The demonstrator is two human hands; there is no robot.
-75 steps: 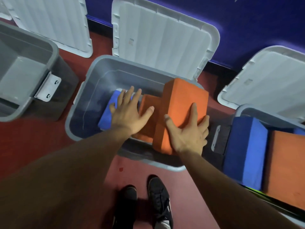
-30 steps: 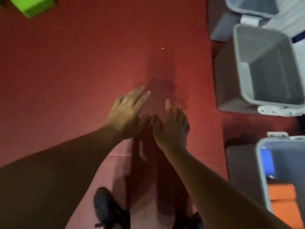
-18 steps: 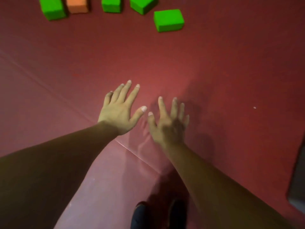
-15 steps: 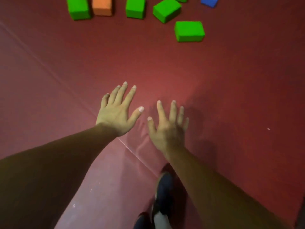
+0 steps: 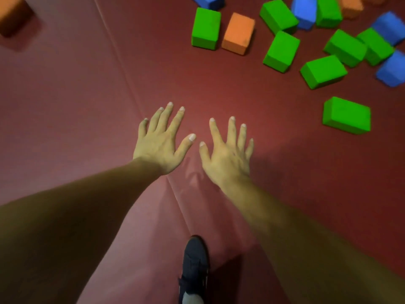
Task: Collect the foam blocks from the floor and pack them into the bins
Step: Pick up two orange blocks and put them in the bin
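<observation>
Both hands reach out over the red floor with fingers spread, holding nothing: my left hand [image 5: 161, 141] and my right hand [image 5: 228, 153] side by side. Foam blocks lie scattered ahead at the upper right. The nearest is a green block [image 5: 346, 115] to the right of my right hand. Farther off sit a green block [image 5: 205, 29], an orange block [image 5: 237, 33], more green blocks [image 5: 281, 51] [image 5: 323, 71] and blue blocks [image 5: 303, 12] [image 5: 391, 70]. No bin is in view.
A lone orange block [image 5: 13, 15] sits at the top left corner. A seam [image 5: 153, 150] in the red floor mat runs diagonally under my hands. My dark shoe [image 5: 194, 266] is at the bottom centre.
I turned away from the bins, where my hands pressed orange blocks down, and moved toward the pile. The blocks have grown nearer and shifted right; both hands stay spread and empty.
</observation>
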